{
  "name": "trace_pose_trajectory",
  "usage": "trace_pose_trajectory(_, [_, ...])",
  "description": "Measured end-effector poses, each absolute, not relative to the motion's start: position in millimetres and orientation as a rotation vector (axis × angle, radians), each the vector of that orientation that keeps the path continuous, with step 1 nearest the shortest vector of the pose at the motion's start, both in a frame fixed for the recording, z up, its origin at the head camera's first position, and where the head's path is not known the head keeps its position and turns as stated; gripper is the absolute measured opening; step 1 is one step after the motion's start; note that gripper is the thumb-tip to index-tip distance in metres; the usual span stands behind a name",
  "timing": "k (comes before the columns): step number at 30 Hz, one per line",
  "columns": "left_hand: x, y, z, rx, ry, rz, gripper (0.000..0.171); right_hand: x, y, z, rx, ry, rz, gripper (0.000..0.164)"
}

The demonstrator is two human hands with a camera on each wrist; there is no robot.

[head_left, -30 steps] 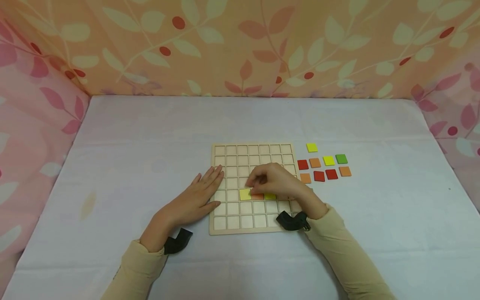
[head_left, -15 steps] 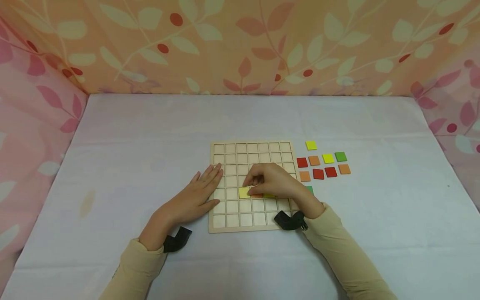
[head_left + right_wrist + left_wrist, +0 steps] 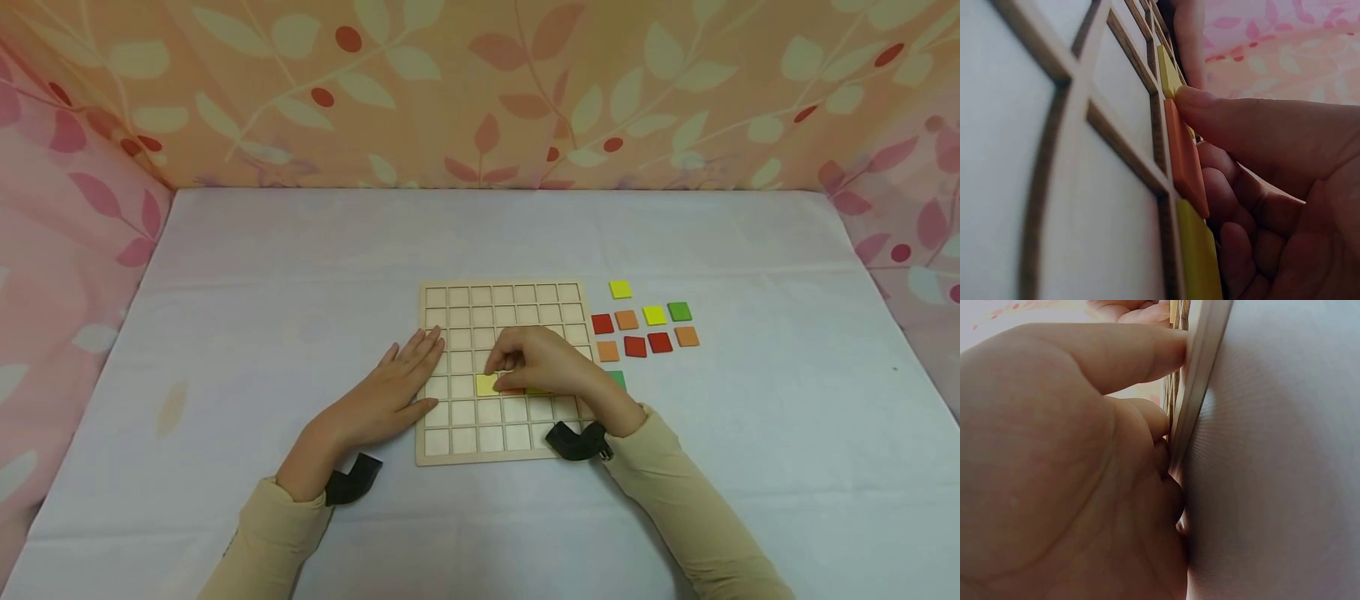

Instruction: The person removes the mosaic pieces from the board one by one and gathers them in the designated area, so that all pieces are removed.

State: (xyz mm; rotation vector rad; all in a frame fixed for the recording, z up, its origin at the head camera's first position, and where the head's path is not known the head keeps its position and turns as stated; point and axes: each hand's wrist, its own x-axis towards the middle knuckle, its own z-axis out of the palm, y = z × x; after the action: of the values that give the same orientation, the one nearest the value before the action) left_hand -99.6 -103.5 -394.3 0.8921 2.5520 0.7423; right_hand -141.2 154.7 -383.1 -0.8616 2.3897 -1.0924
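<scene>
A square wooden grid board [image 3: 465, 439] lies on the white cloth. My left hand [image 3: 375, 400] rests with its fingers straight over the board's left edge, and the thumb [image 3: 1147, 353] touches the rim in the left wrist view. Over the middle of the board, my right hand [image 3: 543, 360] pinches a yellow tile [image 3: 485, 385] between thumb and forefinger; the fingertip behind it is mostly hidden. In the right wrist view that tile sits at its cell, slightly tilted. An orange tile [image 3: 1185, 153] and another yellow tile [image 3: 1197, 250] follow in the same row, partly under my hand.
Right of the board lie several loose tiles, among them a red tile [image 3: 602, 324], an orange tile [image 3: 687, 337], a yellow tile [image 3: 620, 289] and a green tile [image 3: 679, 312]. Another green tile [image 3: 617, 379] shows beside my right wrist. Patterned curtains [image 3: 420, 100] bound the table.
My right fingers have come down slightly onto the yellow tile's corner, and the tile stays at the same cell. My left hand holds still. The whole head view has shifted a little.
</scene>
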Motion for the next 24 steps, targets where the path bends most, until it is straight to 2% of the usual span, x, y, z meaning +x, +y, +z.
trace_pose_trajectory(24, [-100.0,-102.1,-395.1,0.887,2.552,0.730,0.073,-141.0,156.6,-380.9,-0.798,2.289,-1.186,0.012])
